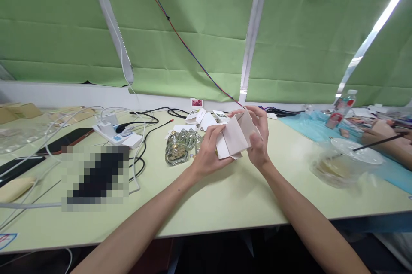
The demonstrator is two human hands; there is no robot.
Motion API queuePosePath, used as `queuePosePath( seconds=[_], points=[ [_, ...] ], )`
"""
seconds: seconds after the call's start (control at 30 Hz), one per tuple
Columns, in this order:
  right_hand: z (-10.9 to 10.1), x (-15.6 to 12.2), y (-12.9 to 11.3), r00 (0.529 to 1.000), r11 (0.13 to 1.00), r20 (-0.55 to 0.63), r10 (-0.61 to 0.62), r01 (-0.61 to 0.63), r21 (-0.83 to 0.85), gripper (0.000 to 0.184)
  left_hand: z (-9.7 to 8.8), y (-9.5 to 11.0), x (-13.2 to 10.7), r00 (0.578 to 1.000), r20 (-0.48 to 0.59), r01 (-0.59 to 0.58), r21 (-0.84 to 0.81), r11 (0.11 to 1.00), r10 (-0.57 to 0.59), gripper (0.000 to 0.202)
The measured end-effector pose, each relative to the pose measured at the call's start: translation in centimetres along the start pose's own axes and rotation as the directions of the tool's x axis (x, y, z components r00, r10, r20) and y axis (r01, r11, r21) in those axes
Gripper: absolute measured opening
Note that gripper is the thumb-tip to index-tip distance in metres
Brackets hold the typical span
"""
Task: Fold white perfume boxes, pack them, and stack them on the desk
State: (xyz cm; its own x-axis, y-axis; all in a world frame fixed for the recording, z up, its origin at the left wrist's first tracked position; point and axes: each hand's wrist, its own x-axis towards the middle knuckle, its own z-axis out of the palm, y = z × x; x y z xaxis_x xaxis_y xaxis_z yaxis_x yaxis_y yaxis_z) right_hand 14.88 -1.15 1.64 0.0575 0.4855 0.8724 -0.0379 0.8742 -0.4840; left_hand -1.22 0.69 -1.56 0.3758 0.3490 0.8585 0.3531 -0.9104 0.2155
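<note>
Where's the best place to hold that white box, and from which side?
Grip the white box by opposite sides, probably: left hand from the left, right hand from the right. Its faces look flat, whereas the flap jutting at its lower edge seems thin.

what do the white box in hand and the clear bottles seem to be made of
White box: probably matte paperboard, judging by its crisp folds and thin flaps.
Clear bottles: likely glossy glass, given the transparency and bright highlights, though clear plastic is possible.
</note>
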Motion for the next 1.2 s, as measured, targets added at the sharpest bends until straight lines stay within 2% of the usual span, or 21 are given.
queuePosePath(
  seconds=[0.27, 0.5, 0.77, 1.2],
  points=[
    [0.12, -0.13, 0.35, 0.995, 0.999, -0.088, -0.045, 0.042, -0.033, 0.049, 0.10, 0.09, -0.08, 1.000, 0.002, -0.007, -0.022, 1.000, 0.007, 0.087],
    [0.32, -0.31, 0.26, 0.979, 1.000, -0.203, -0.022, 0.023, 0.002, 0.044, 0.08, 0.22, -0.11, 1.000, 0.019, -0.009, -0.018, 1.000, 0.009, 0.086],
    [0.38, -0.42, 0.49, 0.976, 1.000, -0.218, 0.009, -0.012, -0.014, 0.046, 0.13, 0.10, -0.16, 1.000, 0.018, -0.007, -0.016, 1.000, 0.007, 0.085],
    [0.59, -0.58, 0.10, 0.980, 0.991, -0.193, -0.054, 0.030, -0.127, 0.040, 0.09, 0.11, -0.11, 0.999, 0.027, -0.017, -0.015, 1.000, 0.018, 0.087]
  ],
)
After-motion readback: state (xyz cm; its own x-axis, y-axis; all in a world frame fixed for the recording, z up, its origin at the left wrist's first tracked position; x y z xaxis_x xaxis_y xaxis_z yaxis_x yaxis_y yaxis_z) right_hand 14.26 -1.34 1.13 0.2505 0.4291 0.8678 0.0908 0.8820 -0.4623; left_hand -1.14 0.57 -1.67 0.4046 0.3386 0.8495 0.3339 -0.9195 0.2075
